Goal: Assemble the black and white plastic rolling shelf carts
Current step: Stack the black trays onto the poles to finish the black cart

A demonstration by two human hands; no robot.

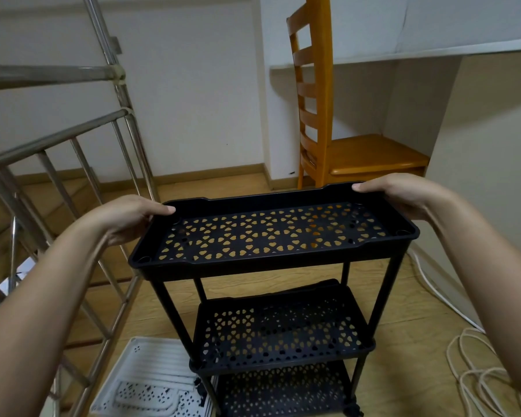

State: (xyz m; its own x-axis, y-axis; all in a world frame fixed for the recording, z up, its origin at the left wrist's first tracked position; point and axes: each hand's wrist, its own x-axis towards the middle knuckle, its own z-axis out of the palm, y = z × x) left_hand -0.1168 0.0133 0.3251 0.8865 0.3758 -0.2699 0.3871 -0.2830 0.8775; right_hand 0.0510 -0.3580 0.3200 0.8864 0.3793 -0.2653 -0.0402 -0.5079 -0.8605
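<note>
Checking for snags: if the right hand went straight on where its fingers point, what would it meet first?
The right hand holds the top tray by its far corner; going on, it would likely run along the back rim.

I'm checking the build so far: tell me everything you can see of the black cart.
The black cart looks like plastic: three rectangular trays pierced with heart-shaped holes, stacked on corner posts. It is upright over the wooden floor, a caster showing at the bottom. The left hand and right hand grip the short ends of the top tray.
</note>
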